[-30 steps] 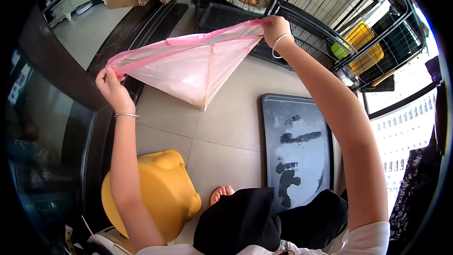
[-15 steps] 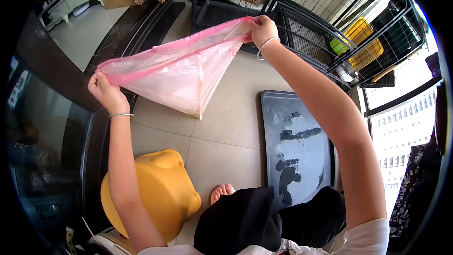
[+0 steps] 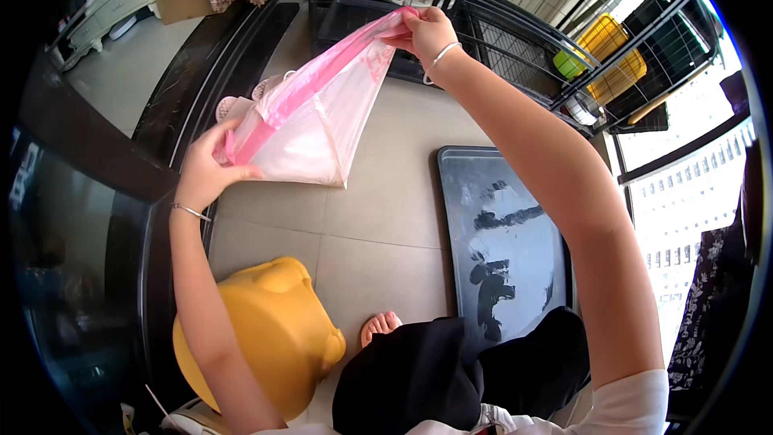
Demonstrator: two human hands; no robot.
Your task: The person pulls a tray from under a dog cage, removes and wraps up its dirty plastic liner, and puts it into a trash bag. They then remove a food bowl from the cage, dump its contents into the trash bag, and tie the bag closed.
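Since the earlier frames of the head view, the left hand [image 3: 204, 166] has come in closer to the right hand [image 3: 432, 35], so the pink bag [image 3: 310, 133] stretches over a shorter, steeper line; pale pink slippers [image 3: 229, 107] now show behind it, and the whole scene has shifted slightly.

From the head camera, the bag is at 10 o'clock of the centre, held up in front of the tiled floor [image 3: 386, 217], its mouth a deeper pink band and its lower corner pointing down near the middle. The right hand, between 12 and 1 o'clock, is closed, pinching the upper end of that band. The left hand, between 9 and 10 o'clock, curves round the lower end with thumb and fingers apart; whether they grip the film cannot be told. Both wrists wear bangles. Just below the right hand, a reddish print on the bag is too small and creased to read.

Between 1 and 2 o'clock stands a black wire cage [image 3: 515, 48], with a yellow basket [image 3: 609, 52] and a green container [image 3: 568, 64] at its right end. At 4 o'clock a grey rimmed tray [image 3: 523, 246] with dark smears lies on the floor, partly behind the right arm. Between 7 and 8 o'clock is a yellow moulded object [image 3: 270, 330], partly covered by the left arm; a bare foot [image 3: 380, 325] rests at 6 o'clock.
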